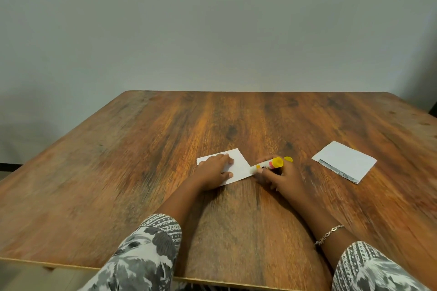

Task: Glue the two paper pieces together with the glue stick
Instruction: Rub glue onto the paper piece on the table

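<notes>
Head: glue stick [268, 165] juts beyond right grip [281, 177].

I record a brown wooden table [142, 149], heavily grained, its pale front edge nearest the camera, standing before a plain grey-white wall [212, 19]. Lighting soft and even (faint shadow at the wall's lower left). Dark skirting strip [9, 166] at far left.

I see grey-and-white leaf-print cloth with banded cuffs: left sleeve [146, 255] at seven o'clock, right sleeve [369, 269] at five, a thin chain bracelet [328, 235] just above it.
</notes>
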The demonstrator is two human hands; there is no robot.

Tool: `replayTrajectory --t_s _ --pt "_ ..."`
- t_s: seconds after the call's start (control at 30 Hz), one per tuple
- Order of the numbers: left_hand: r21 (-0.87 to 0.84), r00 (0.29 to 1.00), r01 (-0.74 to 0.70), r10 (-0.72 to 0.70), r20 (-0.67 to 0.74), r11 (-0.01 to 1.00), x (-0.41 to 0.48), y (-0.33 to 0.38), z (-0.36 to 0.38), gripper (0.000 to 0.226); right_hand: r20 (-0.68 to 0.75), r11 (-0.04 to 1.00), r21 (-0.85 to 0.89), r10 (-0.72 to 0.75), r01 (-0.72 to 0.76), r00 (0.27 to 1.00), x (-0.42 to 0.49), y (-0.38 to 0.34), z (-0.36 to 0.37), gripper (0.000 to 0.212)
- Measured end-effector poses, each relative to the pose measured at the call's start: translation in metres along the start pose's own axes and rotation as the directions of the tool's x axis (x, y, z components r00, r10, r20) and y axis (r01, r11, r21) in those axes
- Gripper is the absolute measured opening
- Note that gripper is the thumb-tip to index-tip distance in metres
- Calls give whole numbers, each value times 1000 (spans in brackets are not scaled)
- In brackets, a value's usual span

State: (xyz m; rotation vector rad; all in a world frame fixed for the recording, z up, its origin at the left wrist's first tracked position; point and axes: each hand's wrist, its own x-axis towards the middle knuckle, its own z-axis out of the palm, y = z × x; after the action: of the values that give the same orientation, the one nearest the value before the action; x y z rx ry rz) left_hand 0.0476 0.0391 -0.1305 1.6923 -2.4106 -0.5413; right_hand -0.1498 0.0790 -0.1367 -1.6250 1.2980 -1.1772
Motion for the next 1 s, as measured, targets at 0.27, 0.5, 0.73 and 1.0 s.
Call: replayTrajectory --t_s 0.27,0.5,0.73,1.0 --pt "103 999 19 -24 43 994 -3 2 -6 46 -49 985 169 52 -43 997 -2 -7 -3 10" --pt "107 983 162 -151 -107 981 -7 15 3 45 -49 986 158 60 -52 997 -2 -7 -3 12" --pt "140 919 335 -290 -266 932 -11 29 12 52 -54 993 94 78 -73 995 3 -5 0 11" --pt "155 889 384 -320 -326 910 -12 37 23 47 -78 998 -25 54 -56 995 16 1 8 7"
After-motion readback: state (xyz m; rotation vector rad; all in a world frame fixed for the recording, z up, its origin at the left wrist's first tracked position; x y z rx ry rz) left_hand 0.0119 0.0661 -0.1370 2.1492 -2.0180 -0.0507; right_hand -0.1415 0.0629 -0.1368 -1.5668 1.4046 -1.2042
